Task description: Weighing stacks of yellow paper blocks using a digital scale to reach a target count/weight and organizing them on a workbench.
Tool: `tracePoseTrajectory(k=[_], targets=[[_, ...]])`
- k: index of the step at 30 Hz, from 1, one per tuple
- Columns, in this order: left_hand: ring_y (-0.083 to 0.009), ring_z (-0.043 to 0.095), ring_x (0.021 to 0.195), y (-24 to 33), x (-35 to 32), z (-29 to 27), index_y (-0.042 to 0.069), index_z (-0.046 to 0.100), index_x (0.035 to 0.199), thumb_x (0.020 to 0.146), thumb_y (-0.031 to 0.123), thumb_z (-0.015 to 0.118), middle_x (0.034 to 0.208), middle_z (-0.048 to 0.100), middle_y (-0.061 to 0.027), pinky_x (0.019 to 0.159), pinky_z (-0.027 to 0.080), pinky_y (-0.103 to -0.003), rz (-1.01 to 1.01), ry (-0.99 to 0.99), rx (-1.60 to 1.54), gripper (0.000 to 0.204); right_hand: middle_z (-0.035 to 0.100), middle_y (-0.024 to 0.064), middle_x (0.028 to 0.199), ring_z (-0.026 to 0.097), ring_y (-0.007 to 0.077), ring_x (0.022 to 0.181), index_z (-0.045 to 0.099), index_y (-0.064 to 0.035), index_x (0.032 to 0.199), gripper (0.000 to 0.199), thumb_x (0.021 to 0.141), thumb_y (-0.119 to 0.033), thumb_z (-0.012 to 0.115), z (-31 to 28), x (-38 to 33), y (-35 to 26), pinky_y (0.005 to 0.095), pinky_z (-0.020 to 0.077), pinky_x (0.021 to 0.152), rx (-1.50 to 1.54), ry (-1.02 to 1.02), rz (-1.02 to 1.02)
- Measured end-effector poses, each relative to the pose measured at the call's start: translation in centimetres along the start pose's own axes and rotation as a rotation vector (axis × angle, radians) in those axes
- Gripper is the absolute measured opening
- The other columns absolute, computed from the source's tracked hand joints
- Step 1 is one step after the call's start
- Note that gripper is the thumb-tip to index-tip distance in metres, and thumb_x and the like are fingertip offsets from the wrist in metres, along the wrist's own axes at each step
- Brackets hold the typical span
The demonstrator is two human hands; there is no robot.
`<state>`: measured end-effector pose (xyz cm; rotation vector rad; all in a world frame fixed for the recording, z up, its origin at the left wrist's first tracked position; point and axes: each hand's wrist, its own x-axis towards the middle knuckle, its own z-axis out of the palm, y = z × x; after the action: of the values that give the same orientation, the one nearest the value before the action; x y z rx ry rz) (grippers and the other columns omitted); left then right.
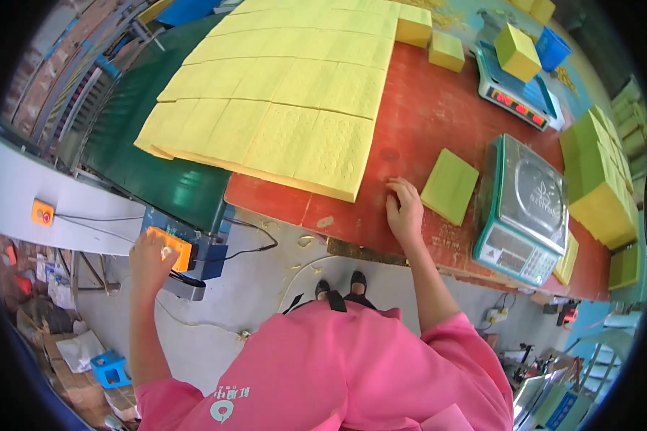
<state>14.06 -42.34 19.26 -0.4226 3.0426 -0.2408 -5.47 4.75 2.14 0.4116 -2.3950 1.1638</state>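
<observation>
A: Where do the fingers sit in relation to the work?
B: The worker's left hand (151, 260) bends its fingers over an orange control box (182, 251) beyond the tabletop's left edge, touching it; whether they are clamped on a control cannot be told. The right hand (407, 212) lies near the front edge of the red tabletop (413, 108), its fingers loosely bent, grasping nothing, the thumb slightly apart.

A: And the yellow pieces?
B: One flat pad (451, 187) lies just right of the right hand's fingers, near the front edge. A broad sheet of yellow slabs (266, 93) spans the tabletop's left edge and a green belt (183, 188), ahead of both hands.

A: The count?
B: Two weighing scales: a near scale (532, 194) by the front edge and a far scale (514, 93) carrying one yellow block (517, 56). The joined slabs run too tightly to number surely. More blocks (600, 190) stand stacked along the right edge.

A: Surfaces?
B: The pad is thin and rectangular; the nearest slabs show a dimpled texture. The near scale bears a shiny, square-cornered plate, while the tabletop's red surface looks scuffed.
</observation>
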Motion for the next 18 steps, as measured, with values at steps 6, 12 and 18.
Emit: tracePoseTrajectory(k=[6,12,18], targets=[[-0.0361,0.050,0.126,20.3,11.2,-4.6,-0.003,0.057,0.125,0.086,0.022,0.069,0.135,0.055,-0.0189,0.106,0.039,-0.041,0.665,0.374,-0.553,0.048,0.067,0.0148,0.109,0.061,0.0327,0.108,0.065,-0.0013,0.100,0.020,0.081,0.002,0.059,-0.8,-0.9,0.1,0.0396,0.0488,0.094,0.004,0.067,0.094],[-0.0372,0.052,0.121,31.6,18.6,1.0,-0.006,0.057,0.121,0.090,0.028,0.063,0.131,0.055,-0.0207,0.103,0.042,-0.042,0.804,0.437,-0.421,0.047,0.067,0.0081,0.098,0.062,0.0128,0.087,0.067,-0.0024,0.105,0.021,0.087,0.001,0.058,-0.4,-6.1,-6.0,0.0281,0.0501,0.077,0.377,0.067,0.399],[-0.0378,0.052,0.119,32.7,15.2,2.6,-0.008,0.055,0.122,0.090,0.026,0.061,0.127,0.055,-0.0221,0.102,0.042,-0.043,0.837,0.419,-0.531,0.047,0.063,0.0104,0.119,0.063,0.0217,0.109,0.056,0.0014,0.122,0.029,0.098,-0.014,0.051,1.8,-15.5,-9.2,0.0353,0.0473,0.095,1.267,-0.044,1.047]])
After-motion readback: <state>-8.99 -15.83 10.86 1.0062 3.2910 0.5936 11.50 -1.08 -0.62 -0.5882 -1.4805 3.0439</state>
